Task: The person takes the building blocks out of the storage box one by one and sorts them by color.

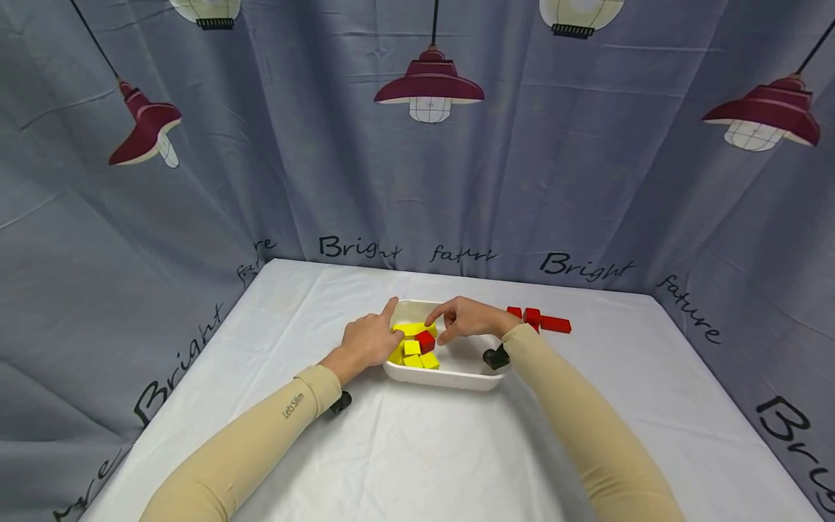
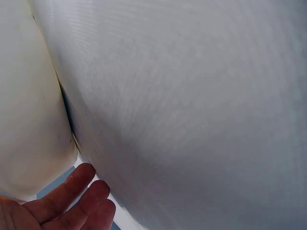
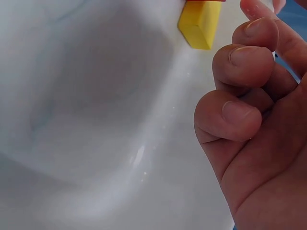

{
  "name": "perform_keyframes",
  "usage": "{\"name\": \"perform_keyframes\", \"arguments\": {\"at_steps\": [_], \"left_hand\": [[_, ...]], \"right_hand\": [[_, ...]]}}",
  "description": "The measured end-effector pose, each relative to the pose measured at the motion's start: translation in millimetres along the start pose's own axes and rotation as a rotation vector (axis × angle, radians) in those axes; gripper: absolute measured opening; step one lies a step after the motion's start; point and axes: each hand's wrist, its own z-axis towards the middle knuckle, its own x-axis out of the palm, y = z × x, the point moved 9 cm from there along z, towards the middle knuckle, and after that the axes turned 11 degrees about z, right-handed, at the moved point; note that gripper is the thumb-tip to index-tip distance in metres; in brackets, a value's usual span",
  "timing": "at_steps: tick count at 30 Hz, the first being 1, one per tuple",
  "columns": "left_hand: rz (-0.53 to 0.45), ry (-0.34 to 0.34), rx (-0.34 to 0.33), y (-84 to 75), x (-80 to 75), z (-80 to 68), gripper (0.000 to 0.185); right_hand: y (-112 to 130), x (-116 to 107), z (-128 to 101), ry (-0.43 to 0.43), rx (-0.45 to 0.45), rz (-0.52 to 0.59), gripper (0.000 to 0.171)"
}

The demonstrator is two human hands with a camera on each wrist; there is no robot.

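Over the white tray [image 1: 450, 377], the right hand [image 1: 466, 319] pinches a red block [image 1: 426, 341] among yellow blocks [image 1: 417, 355]. The left hand [image 1: 365, 339] rests on the tray's left rim, its grip loose, forefinger straight. More red blocks [image 1: 544, 321] lie right of the tray.

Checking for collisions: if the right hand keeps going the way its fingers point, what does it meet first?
Probably the red block in the white tray, just below the right hand; depth is uncertain.
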Motion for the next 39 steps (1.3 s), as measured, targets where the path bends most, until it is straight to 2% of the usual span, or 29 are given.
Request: {"name": "perform_keyframes", "arguments": {"at_steps": [10, 39], "left_hand": [[-0.001, -0.013, 0.009, 0.6, 0.7, 0.5, 0.073], [-0.009, -0.003, 0.015, -0.2, 0.9, 0.8, 0.074]], "right_hand": [[-8, 6, 10, -0.002, 0.014, 0.006, 0.038], [-5, 9, 9, -0.012, 0.004, -0.07, 0.026]]}}
